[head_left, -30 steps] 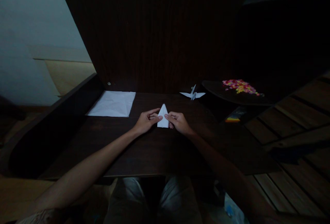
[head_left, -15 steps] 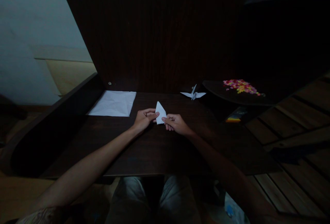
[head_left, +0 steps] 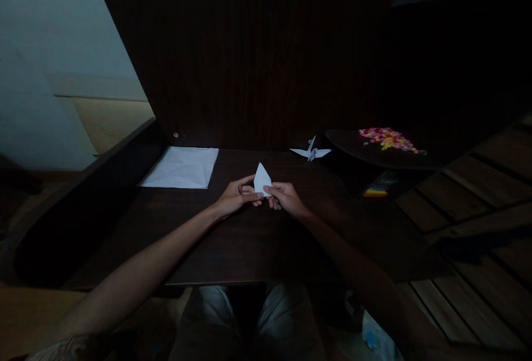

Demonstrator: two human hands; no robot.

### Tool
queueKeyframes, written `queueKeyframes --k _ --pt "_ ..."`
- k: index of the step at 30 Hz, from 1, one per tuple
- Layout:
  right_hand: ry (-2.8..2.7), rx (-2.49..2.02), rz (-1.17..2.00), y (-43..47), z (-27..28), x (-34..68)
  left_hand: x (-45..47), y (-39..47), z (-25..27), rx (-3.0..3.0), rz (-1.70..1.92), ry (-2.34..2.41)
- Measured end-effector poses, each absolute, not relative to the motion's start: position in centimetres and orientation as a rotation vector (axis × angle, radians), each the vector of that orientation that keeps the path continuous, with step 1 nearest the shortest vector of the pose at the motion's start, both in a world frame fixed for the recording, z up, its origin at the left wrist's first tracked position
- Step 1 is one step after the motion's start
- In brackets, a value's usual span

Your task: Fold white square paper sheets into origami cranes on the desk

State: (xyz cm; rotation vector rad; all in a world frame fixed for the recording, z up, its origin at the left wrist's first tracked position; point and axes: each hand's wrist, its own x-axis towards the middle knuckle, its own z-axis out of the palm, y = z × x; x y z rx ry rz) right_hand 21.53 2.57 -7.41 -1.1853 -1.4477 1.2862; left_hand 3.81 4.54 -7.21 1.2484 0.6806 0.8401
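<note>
A small piece of folded white paper [head_left: 261,179], with its point facing away from me, is held between both hands over the dark desk. My left hand [head_left: 240,195] is closed on its lower left edge, the thumb lying along the bottom. On the other side my right hand [head_left: 285,197] pinches the lower right edge, thumb on top and fingers beneath. The fingers behind the paper are partly hidden. Beyond my right hand, a white paper crane [head_left: 311,152] stands near the back panel.
White sheets of paper [head_left: 183,167] lie at the back left of the dark desk [head_left: 233,256]. A low shelf [head_left: 344,145] at right carries a pile of small pink, red and yellow pieces [head_left: 388,138]. A raised side board [head_left: 83,200] borders the left.
The folded paper has turned a little and shifted slightly right. My left thumb has slid from its left side down to the bottom edge. My right hand still pinches it.
</note>
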Motion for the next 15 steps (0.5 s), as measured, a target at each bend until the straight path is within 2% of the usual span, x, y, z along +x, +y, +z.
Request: queueKeyframes --k 15 --pt "-1.450 -1.093 1.092 2.75 -7.86 21.89 4.12 4.38 -7.18 1.294 0.851 0.684"
